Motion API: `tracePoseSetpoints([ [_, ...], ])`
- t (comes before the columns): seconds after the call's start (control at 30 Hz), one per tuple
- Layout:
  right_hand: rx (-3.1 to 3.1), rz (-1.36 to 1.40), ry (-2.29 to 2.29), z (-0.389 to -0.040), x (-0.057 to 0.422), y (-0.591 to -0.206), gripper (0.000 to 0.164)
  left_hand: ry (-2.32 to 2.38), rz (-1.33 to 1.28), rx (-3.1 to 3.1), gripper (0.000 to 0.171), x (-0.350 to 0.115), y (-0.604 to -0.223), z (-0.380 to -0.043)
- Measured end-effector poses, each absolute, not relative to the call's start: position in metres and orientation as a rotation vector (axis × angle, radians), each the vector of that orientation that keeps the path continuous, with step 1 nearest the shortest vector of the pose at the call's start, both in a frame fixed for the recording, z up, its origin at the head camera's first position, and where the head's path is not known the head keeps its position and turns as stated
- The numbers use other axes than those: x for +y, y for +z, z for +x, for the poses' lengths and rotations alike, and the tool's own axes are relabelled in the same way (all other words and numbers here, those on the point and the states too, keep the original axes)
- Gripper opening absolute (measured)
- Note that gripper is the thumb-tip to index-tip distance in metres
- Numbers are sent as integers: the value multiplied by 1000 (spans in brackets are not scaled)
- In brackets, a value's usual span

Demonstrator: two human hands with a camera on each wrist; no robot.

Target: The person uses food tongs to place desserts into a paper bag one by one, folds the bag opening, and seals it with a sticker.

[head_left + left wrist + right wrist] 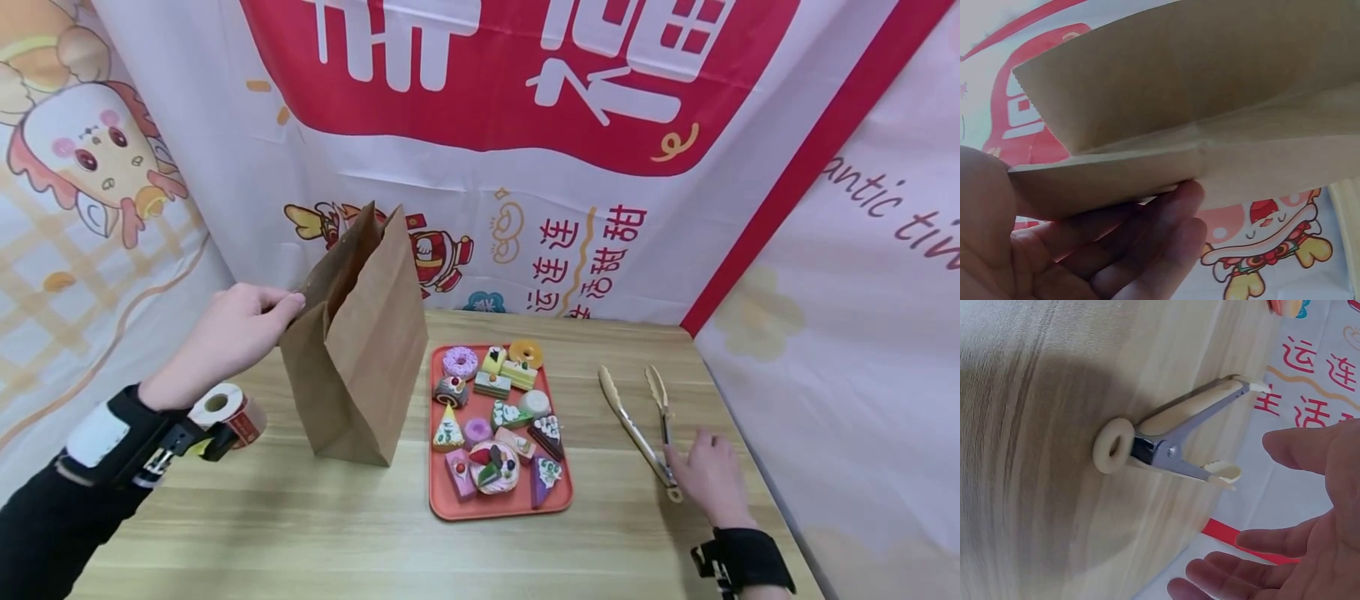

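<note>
A brown paper bag [378, 350] stands upright on the table with its top open. My left hand [238, 329] pinches the bag's left rim between thumb and fingers; the left wrist view shows the bag's edge [1110, 178] between them. Metal tongs [637, 429] with cream tips and a cream ring lie spread on the table at the right. My right hand [708, 477] hovers beside the tongs' ring end, its thumb and fingers apart in the right wrist view, holding nothing.
A red tray [501, 510] of toy cakes and donuts lies between bag and tongs. Left of the bag stands a roll of labels [228, 412], partly behind my left wrist. Printed cloth [480, 167] hangs along the table's back and sides.
</note>
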State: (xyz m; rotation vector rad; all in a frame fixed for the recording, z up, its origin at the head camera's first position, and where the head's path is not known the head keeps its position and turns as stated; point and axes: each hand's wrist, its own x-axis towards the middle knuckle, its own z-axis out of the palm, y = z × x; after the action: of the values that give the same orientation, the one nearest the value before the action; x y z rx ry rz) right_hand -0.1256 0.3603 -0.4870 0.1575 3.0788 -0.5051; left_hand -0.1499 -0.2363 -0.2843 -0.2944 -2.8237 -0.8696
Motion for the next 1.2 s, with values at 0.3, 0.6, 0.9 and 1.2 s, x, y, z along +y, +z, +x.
tracePoseSetpoints([
  [0.3,2953,200,-508,-135,355,-494,84,-789,-291,-2851,50,-225,-277,-125],
  [0.6,2923,237,-551,-143,349,-510,75,-801,-293,-2867,49,-223,-276,-103],
  [0.9,2921,326,-580,-148,348,-526,80,-775,-312,-2842,48,-228,-279,-90],
  [1.2,3006,303,-502,-156,344,-529,81,-759,-303,-2826,48,-229,-281,-86],
])
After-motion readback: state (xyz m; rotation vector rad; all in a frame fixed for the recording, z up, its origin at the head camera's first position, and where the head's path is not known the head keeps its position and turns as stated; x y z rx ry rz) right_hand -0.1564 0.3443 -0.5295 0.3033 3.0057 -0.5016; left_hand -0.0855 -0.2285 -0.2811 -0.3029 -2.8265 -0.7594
